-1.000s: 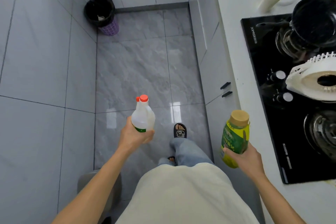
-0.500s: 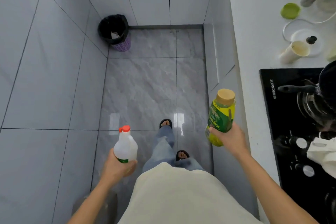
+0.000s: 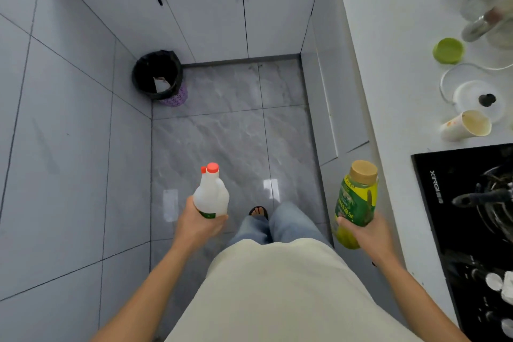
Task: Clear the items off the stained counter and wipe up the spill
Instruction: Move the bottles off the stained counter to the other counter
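Clearly the step in hand is the clearing one: two bottles are off the tabletop and are being carried, and the wiping is not yet begun, as far as I can judge. No cloth and no spill show in the head view, so I cannot tell where the stain is.

Far ahead of the left hand, in the corner of the floor, stands a black bin (image 3: pixel 158 75) with a purple base.

The left hand (image 3: pixel 198 223) is closed around the lower part of a white bottle (image 3: pixel 211 194) with a red cap. The bottle is upright and hangs over the floor, in front of the body.

Between the hands I see the grey floor, the person's jeans and one sandal.

The right hand (image 3: pixel 366 232) grips from below and behind a green and yellow bottle (image 3: pixel 355 203) with a tan cap. It is almost upright, leaning a little, and it hangs just beside the edge of the tabletop (image 3: pixel 388 64), not over it.

To the right of this hand is the black hob (image 3: pixel 444 203). Ahead of the hand, on the tabletop, some items remain: a paper cup (image 3: pixel 465 125) lying on its side, a glass lid (image 3: pixel 472 91) touching or just beside it, and further on a small green lid (image 3: pixel 448 50).

The next move, I think, calls for a place to set both bottles down upright, away from the stained part. Only then are the hands free for the cup and the lids. The cup looks wet inside, so it should be lifted with the mouth up.
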{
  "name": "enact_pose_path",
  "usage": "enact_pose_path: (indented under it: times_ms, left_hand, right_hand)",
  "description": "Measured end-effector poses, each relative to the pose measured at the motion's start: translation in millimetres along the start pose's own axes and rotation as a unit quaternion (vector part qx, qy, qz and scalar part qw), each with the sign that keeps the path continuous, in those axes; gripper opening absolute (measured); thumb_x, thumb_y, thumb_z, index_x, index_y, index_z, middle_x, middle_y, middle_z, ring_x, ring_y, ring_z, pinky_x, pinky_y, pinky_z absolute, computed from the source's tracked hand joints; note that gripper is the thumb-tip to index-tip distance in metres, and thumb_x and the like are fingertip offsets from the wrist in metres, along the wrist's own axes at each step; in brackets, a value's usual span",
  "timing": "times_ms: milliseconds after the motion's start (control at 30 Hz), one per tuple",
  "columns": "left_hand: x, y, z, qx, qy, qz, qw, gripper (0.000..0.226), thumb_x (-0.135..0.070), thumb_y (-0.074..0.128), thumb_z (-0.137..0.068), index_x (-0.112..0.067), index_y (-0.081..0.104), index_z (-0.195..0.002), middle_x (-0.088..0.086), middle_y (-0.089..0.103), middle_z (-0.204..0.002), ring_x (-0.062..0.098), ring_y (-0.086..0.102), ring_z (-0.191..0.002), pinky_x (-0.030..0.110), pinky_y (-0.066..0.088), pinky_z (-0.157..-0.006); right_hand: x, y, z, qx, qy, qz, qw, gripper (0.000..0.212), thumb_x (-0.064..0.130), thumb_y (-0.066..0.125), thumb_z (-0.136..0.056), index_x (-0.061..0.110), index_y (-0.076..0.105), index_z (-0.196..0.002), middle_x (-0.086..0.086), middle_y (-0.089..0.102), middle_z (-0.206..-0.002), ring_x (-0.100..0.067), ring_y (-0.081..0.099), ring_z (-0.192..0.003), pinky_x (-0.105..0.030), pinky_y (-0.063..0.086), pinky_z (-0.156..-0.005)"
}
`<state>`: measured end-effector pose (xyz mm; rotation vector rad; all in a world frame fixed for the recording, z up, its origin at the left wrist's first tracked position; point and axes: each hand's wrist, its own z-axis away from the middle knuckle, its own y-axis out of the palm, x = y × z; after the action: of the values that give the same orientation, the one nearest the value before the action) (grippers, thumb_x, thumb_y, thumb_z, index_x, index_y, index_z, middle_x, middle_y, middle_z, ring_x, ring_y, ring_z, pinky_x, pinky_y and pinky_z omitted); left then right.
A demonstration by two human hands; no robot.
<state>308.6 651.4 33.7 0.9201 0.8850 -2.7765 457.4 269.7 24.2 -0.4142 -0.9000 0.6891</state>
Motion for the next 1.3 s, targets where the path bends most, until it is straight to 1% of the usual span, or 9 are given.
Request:
enact_pose_path:
  times_ms: [200,333,467,633,700,800,1067,1200,1300]
  left_hand:
    - [-97.8,-0.9,-72.3,0.009,0.042,0.003,0.999,0.063,-0.037,0.086,-0.055,-0.068,0.048,-0.095,-0.023,0.071,-0.087,-0.001,0.067,-0.077,0.022,0.055,-0.055]
    - [-148.2,1.0,-111.1,0.004,0.043,-0.005,0.999,0.062,-0.037,0.084,-0.055,-0.072,0.047,-0.088,-0.016,0.069,-0.088,0.004,0.067,-0.081,0.027,0.057,-0.061]
    - [-176.0,-6.8,-139.0,-0.001,0.038,-0.029,0.999,0.052,-0.035,0.084,-0.057,-0.061,0.052,-0.089,-0.016,0.07,-0.08,0.006,0.066,-0.075,0.028,0.055,-0.059]
    - [-184.8,-24.3,-162.9,-0.014,0.021,-0.053,0.998,0.048,-0.037,0.082,-0.056,-0.058,0.054,-0.089,-0.021,0.07,-0.077,0.005,0.061,-0.063,0.025,0.05,-0.052]
    - [-184.9,-33.8,-173.6,-0.016,-0.003,-0.058,0.998,0.057,-0.036,0.088,-0.058,-0.054,0.055,-0.101,-0.017,0.072,-0.084,0.005,0.067,-0.075,0.024,0.051,-0.054]
    - [-185.2,-46.4,-194.2,-0.014,-0.045,-0.073,0.996,0.072,-0.036,0.091,-0.058,-0.036,0.054,-0.12,-0.008,0.072,-0.1,0.017,0.071,-0.09,0.03,0.052,-0.061]
    - [-230.8,-74.9,-284.5,0.014,-0.056,-0.1,0.993,0.063,-0.033,0.09,-0.062,-0.031,0.057,-0.116,-0.001,0.073,-0.097,0.023,0.071,-0.089,0.034,0.054,-0.062]
    - [-292.3,-78.0,-338.3,0.047,-0.025,-0.118,0.992,0.038,-0.028,0.079,-0.059,-0.026,0.057,-0.09,0.01,0.072,-0.077,0.016,0.062,-0.061,0.035,0.054,-0.056]
    - [-345.4,-79.6,-377.5,0.058,-0.009,-0.128,0.99,0.052,-0.035,0.079,-0.056,-0.037,0.054,-0.101,-0.004,0.074,-0.084,0.015,0.071,-0.075,0.038,0.062,-0.066]
  right_hand:
    - [28.1,-11.0,-30.7,-0.01,0.049,-0.014,0.999,0.055,0.03,0.092,-0.075,0.017,0.067,-0.121,-0.002,0.071,-0.103,-0.023,0.064,-0.095,-0.038,0.054,-0.085]
    - [66.2,-17.5,-78.8,-0.015,0.035,-0.022,0.999,0.047,0.032,0.093,-0.073,0.034,0.06,-0.106,0.004,0.065,-0.096,-0.017,0.057,-0.087,-0.03,0.046,-0.08]
    - [114.6,-23.7,-131.3,-0.002,0.021,-0.011,1.0,0.05,0.044,0.09,-0.07,0.043,0.057,-0.107,0.02,0.062,-0.088,-0.013,0.06,-0.086,-0.023,0.047,-0.07]
    - [191.6,-24.9,-195.0,0.005,-0.027,-0.027,0.999,0.042,0.059,0.081,-0.061,0.065,0.056,-0.093,0.039,0.062,-0.077,0.017,0.06,-0.075,-0.011,0.042,-0.062]
    - [225.6,-24.5,-217.6,0.008,-0.044,-0.027,0.999,0.046,0.058,0.081,-0.062,0.075,0.051,-0.093,0.046,0.062,-0.082,0.022,0.059,-0.081,-0.013,0.044,-0.061]
    - [272.2,-23.0,-247.6,0.005,-0.056,-0.039,0.998,0.044,0.057,0.083,-0.063,0.068,0.053,-0.093,0.033,0.062,-0.084,0.008,0.061,-0.081,-0.016,0.047,-0.063]
    - [343.7,-11.2,-311.0,-0.015,-0.028,-0.029,0.999,0.048,0.048,0.087,-0.071,0.04,0.061,-0.111,0.026,0.061,-0.089,0.006,0.057,-0.083,-0.017,0.044,-0.066]
    - [360.2,-8.0,-323.7,-0.04,0.011,-0.037,0.998,0.037,0.043,0.088,-0.071,0.047,0.057,-0.091,0.028,0.06,-0.087,-0.001,0.059,-0.081,-0.026,0.047,-0.073]
    - [368.3,-4.3,-321.1,-0.053,0.041,-0.054,0.996,0.043,0.037,0.09,-0.071,0.055,0.054,-0.087,0.033,0.058,-0.085,0.007,0.055,-0.079,-0.029,0.047,-0.078]
